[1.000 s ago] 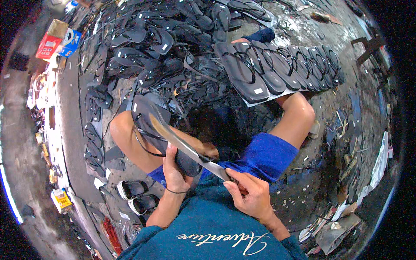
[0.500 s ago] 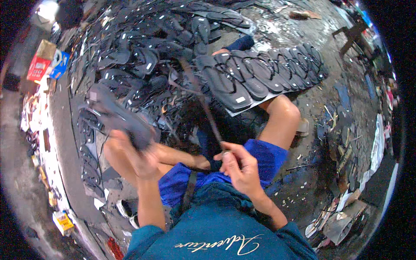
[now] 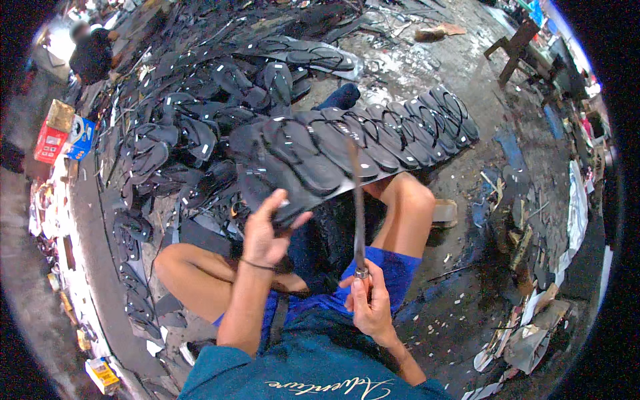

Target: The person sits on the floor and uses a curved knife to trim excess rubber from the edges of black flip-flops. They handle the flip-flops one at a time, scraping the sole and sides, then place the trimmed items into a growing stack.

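My left hand (image 3: 265, 233) has its fingers and thumb around the heel end of a dark flip-flop (image 3: 257, 179), partly blurred, at the near-left end of a row of flip-flops (image 3: 310, 160). The row lies side by side on a pale sheet (image 3: 347, 184) above my legs. In my right hand (image 3: 371, 303) is a long, thin-bladed knife (image 3: 360, 227), gripped by its handle, blade pointing up and away from me. Its blurred tip overlaps the row in the picture; whether it touches cannot be told.
A heap of dark flip-flops (image 3: 190, 127) spreads at the far left. More lie beside my left knee (image 3: 177, 267). A brush (image 3: 437, 32) lies at the back and a wooden stand (image 3: 517, 53) at the far right. Another person (image 3: 92, 53) is at the far left.
My left hand has carried the flip-flop rightward and away from me, to the row's near end. The knife has swung from leaning left to nearly upright. The whole view has shifted.
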Motion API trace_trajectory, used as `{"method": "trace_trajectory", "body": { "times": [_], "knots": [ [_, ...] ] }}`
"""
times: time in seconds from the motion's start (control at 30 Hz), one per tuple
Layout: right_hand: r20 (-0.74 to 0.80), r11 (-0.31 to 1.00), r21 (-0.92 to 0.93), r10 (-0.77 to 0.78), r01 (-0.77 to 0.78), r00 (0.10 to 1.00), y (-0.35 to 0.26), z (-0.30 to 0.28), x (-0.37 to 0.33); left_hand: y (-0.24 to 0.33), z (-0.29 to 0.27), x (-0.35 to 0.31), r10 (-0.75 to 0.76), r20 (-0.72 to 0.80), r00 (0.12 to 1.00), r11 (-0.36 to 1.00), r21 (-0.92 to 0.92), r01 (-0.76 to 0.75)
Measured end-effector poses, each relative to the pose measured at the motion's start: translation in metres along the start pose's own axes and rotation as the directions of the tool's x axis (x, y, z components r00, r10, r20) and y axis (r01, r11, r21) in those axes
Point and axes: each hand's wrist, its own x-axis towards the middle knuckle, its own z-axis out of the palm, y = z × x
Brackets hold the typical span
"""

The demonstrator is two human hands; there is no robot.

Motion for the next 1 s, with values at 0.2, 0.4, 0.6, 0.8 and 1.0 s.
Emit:
{"method": "trace_trajectory", "body": {
  "times": [0.2,0.4,0.6,0.8,1.0],
  "knots": [
    [0.176,0.912,-0.377,-0.103,0.163,0.979,0.004,0.028,0.015,0.029,-0.026,0.004,0.109,-0.148,0.983,0.976,0.205,-0.077],
    [0.305,0.894,-0.399,-0.081,0.204,0.949,0.01,0.033,0.049,0.01,-0.037,0.001,0.101,-0.195,0.976,0.986,0.147,-0.072],
    [0.357,0.817,-0.52,-0.058,0.25,0.932,0.013,0.033,0.086,-0.017,-0.049,-0.006,0.027,-0.178,0.984,0.999,0.031,-0.021],
    [0.385,0.787,-0.549,-0.062,0.282,0.921,0.005,0.044,0.111,-0.026,-0.054,-0.01,0.022,-0.188,0.982,0.995,-0.089,-0.039],
    [0.443,0.632,-0.668,-0.087,0.393,0.892,0.05,0.058,0.152,-0.033,-0.058,-0.015,-0.009,-0.168,0.986,0.982,-0.19,-0.023]
  ]
}}
